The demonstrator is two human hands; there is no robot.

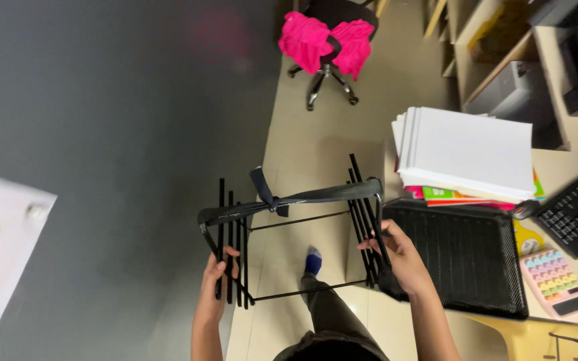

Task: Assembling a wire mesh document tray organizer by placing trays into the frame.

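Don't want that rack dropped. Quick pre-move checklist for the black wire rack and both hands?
1. Left hand has a grip on the black wire rack: ok, fingers wrap the left-side bars.
2. Right hand has a grip: ok, fingers close on the right-side bars.
3. Rack is level: not ok, it tilts, with the right side higher.
4. Black strap is secure: cannot tell; it is knotted near the left end, with a loose tail sticking up.
5. Clearance to the black mesh tray: not ok, the right side sits right at the tray's edge.
6. Foot is clear below: not ok, it is under the rack.
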